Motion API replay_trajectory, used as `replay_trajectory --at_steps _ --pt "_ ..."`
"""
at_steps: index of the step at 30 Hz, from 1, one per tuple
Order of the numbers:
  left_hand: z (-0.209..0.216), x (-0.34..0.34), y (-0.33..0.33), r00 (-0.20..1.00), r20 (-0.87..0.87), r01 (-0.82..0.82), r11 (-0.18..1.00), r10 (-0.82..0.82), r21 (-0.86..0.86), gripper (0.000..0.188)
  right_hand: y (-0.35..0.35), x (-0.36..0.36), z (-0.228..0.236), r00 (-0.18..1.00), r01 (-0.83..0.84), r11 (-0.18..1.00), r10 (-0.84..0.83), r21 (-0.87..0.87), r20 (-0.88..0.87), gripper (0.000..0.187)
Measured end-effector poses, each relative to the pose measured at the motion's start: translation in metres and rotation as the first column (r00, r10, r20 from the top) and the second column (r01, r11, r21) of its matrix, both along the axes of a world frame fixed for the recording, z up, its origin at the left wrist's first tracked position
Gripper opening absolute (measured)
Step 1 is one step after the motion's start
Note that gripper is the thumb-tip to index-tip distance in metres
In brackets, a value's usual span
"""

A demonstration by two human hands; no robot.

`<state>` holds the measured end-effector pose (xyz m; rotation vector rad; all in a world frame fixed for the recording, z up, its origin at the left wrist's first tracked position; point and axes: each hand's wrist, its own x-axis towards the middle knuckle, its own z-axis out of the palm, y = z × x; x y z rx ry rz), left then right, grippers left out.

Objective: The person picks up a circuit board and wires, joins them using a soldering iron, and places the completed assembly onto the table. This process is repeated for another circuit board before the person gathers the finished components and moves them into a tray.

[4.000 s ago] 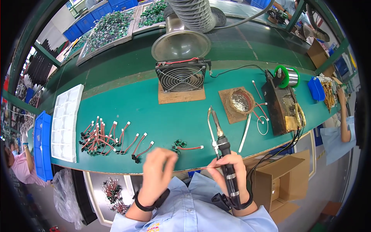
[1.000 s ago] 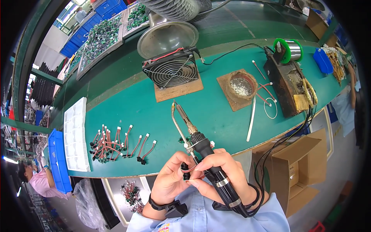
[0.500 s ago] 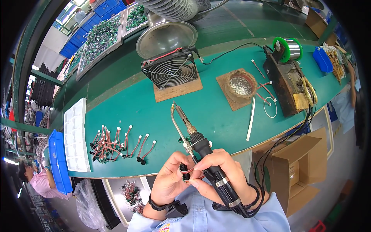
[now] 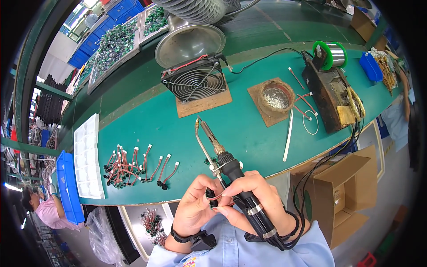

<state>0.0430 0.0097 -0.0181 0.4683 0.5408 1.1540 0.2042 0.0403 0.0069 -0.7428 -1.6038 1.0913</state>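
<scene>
Close to my body, my left hand is closed on a small black connector held between thumb and fingers. Thin red and white wires run from it towards my right fingertips. My right hand grips a soldering iron with a metal solder-feed tube alongside it. The iron's tip points up and away, short of the fan, touching nothing. The right thumb and fingertips also meet at the wires; my fingers partly hide the connector. On the mat to the left lie several wired connectors.
A fan on a wooden base stands ahead, below a metal fume hood. To the right are a round tip-cleaning pot, a solder spool and a dark soldering station. A white tray and blue bin line the left.
</scene>
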Motion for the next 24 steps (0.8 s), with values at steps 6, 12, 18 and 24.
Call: replay_trajectory --at_steps 6,12,18,24 --pt "0.0013 0.0007 0.0002 1.000 -0.028 -0.009 1.000 0.009 -0.007 0.023 -0.0023 -0.0021 -0.0016 0.997 0.027 0.998 -0.031 -0.049 -0.070 0.038" --pt "0.0016 0.0001 -0.0005 0.995 -0.101 -0.025 1.000 0.025 0.005 0.021 -0.0016 -0.0014 -0.0004 0.997 0.030 0.998 -0.034 -0.062 -0.067 0.037" --pt "0.0037 0.0007 -0.0001 0.994 -0.104 -0.031 1.000 0.030 0.000 0.022 -0.0015 -0.0009 0.0007 0.997 0.036 0.997 -0.040 -0.061 -0.062 0.037" --pt "0.0028 0.0001 0.0009 0.998 -0.064 -0.017 1.000 0.018 0.016 0.022 -0.0016 -0.0012 0.0006 0.997 0.042 0.998 -0.046 -0.051 -0.067 0.038"
